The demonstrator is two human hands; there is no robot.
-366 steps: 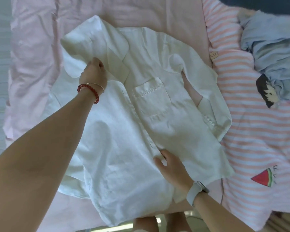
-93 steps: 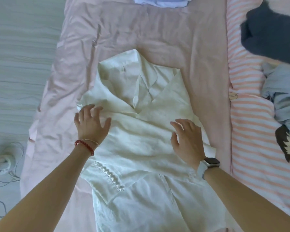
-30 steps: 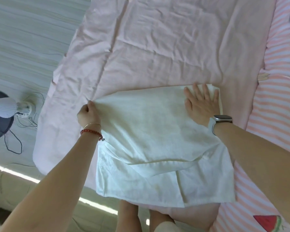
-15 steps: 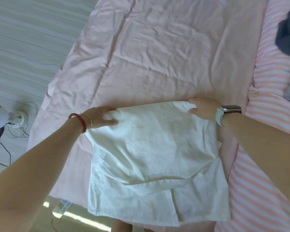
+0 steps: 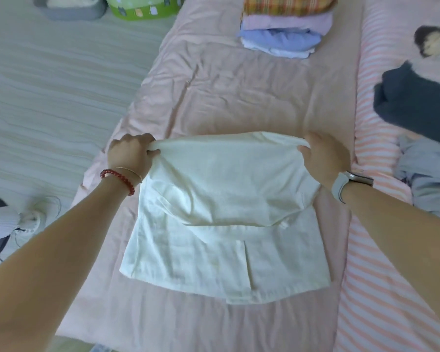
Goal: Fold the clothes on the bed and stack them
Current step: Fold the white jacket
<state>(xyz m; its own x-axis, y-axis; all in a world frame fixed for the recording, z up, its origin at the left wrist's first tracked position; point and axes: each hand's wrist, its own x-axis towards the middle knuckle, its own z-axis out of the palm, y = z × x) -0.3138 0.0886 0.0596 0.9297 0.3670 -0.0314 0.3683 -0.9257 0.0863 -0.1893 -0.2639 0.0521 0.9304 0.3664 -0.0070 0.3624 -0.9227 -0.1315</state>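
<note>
A folded white shirt point(image 5: 221, 214) hangs between my hands above the pink bed sheet point(image 5: 239, 97), its lower hem lying on or just over the sheet. My left hand point(image 5: 131, 154) grips its upper left corner. My right hand point(image 5: 324, 156) grips the upper right corner. A stack of folded clothes point(image 5: 285, 26) sits at the far end of the bed: a plaid piece on top, then pink, blue and white ones.
A dark navy garment point(image 5: 417, 102) and a crumpled light blue garment point(image 5: 429, 174) lie on the striped quilt point(image 5: 381, 288) at the right. On the floor at the left stand a fan point(image 5: 3, 224), a grey basket point(image 5: 69, 7) and a green tub point(image 5: 142, 6).
Both hands have closed on the shirt's top corners and raised its folded edge off the sheet. The view has tilted up, bringing the stack at the far end into sight.
</note>
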